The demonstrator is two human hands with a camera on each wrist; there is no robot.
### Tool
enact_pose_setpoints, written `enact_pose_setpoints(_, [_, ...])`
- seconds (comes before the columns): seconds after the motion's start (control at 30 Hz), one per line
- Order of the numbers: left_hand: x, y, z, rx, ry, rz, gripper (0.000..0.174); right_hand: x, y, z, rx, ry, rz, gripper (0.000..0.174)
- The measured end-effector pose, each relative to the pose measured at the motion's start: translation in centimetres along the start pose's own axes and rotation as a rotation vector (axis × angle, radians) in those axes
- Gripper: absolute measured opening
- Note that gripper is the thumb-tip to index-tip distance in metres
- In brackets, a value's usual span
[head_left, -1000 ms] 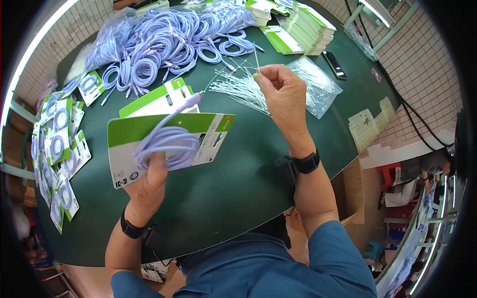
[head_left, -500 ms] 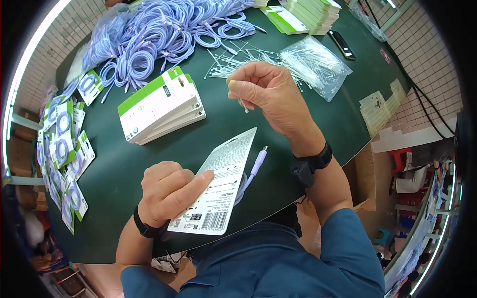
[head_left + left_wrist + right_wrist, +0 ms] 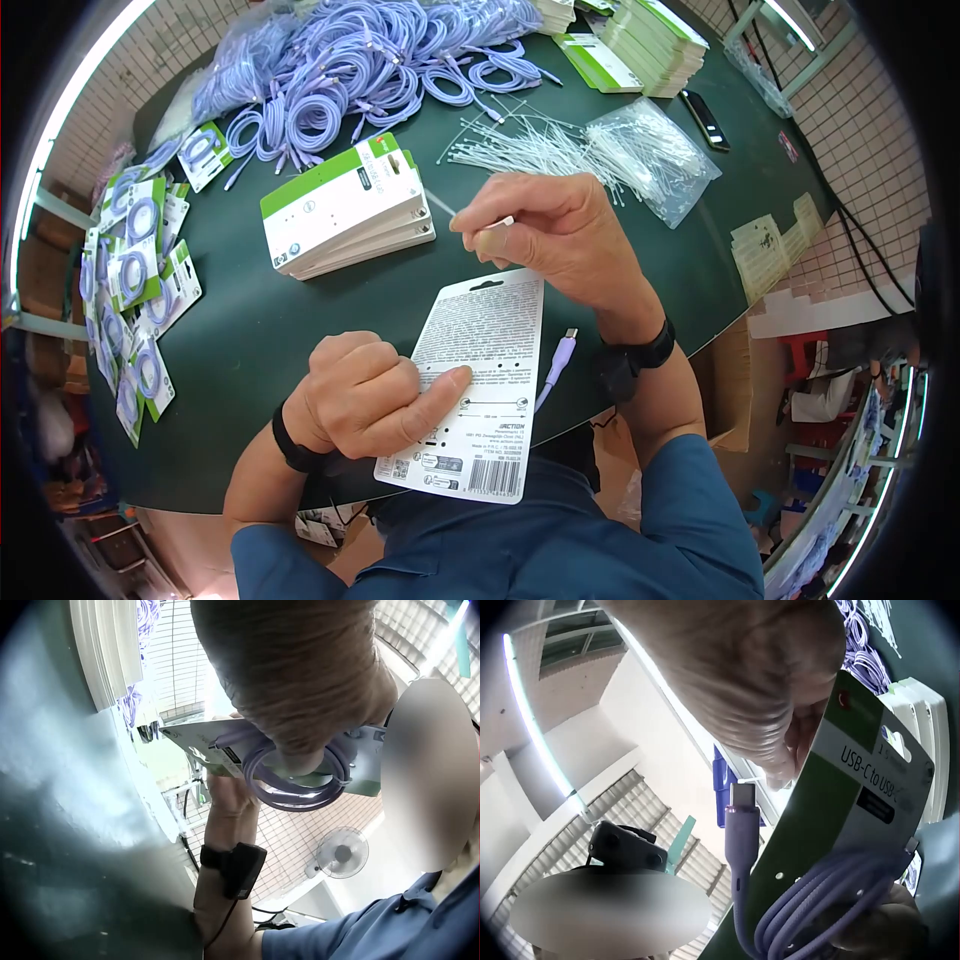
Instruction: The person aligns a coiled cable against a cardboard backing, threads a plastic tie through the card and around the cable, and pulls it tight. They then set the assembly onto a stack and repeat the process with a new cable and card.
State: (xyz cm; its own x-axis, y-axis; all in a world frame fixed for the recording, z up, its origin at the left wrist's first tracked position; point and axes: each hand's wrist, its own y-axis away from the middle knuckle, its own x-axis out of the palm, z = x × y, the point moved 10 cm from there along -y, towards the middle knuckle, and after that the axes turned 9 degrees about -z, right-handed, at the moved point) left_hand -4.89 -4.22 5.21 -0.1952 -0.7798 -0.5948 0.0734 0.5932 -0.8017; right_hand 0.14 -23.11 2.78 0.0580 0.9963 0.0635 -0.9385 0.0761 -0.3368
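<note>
My left hand (image 3: pixel 370 395) grips a printed cardboard packaging card (image 3: pixel 490 345), its barcoded back facing up and the thumb lying across it. Against the card's front, mostly hidden from the head view, is a coiled lilac USB-C cable (image 3: pixel 296 799), with left fingers through the coil. One cable connector (image 3: pixel 562 355) sticks out past the card's right edge. Over the card's top edge, my right hand (image 3: pixel 565 240) pinches a thin white cable tie (image 3: pixel 439 203) between thumb and fingers. In the right wrist view the card's green and white front (image 3: pixel 866 780) shows beside that hand.
A stack of cards (image 3: pixel 345 215) lies ahead of the left hand. Behind it are heaped lilac cables (image 3: pixel 340 70), loose white ties (image 3: pixel 530 145) and a bag of ties (image 3: pixel 655 150). Carded cables (image 3: pixel 135 275) pile up at left; a phone (image 3: pixel 706 120) lies at right.
The left hand has turned the card from its front to its back and brought it nearer the body. The right hand has come from the tie pile to the card's top edge with a tie.
</note>
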Motion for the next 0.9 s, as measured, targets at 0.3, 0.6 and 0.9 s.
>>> enact_pose_setpoints(0.3, [0.5, 0.0, -0.1, 0.025, -0.011, 0.026, 0.046, 0.2, 0.8, -0.3, 0.246, 0.168, -0.128, 0.011])
enact_pose_setpoints(0.6, [0.6, 0.0, 0.0, 0.032, -0.006, 0.011, 0.050, 1.0, 0.5, 1.0, 0.058, 0.417, -0.082, 0.013])
enact_pose_setpoints(0.9, [1.1, 0.8, -1.5, 0.085, -0.076, 0.048, 0.057, 1.7, 1.6, 4.1, -0.138, 0.054, -0.105, 0.011])
